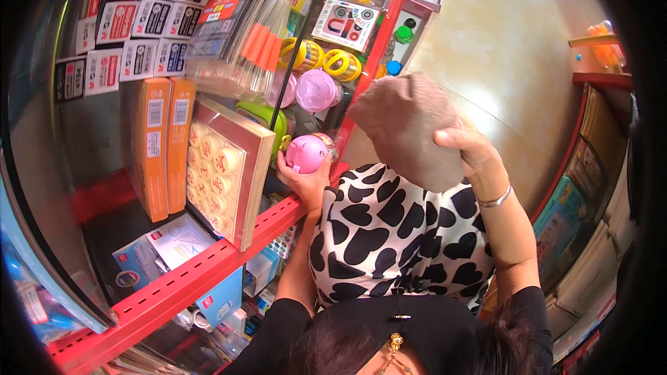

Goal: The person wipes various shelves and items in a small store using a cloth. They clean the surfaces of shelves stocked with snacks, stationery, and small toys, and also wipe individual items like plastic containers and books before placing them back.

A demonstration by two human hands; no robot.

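My left hand (308,183) grips a pink round-lidded container (306,154) with a cartoon face, at the front edge of the shelf. Its lower part is partly hidden. Up in front of my chest, my right hand (471,148) holds a greyish-brown cloth (409,127), bunched and hanging over the fingers, with the thumb on top. Just beyond the pink container are a lilac flower-shaped lid (316,90) and a green container (266,119). A boxed set of Chinese chess pieces (212,169) stands upright to the left of my left hand.
A red shelf rail (182,273) runs along the front. Orange boxes (157,146), clear plastic packs with orange parts (239,36) and yellow-handled tubs (341,65) fill the shelf. Tiled floor (495,36) lies to the right, with another stocked shelf (568,203) beyond.
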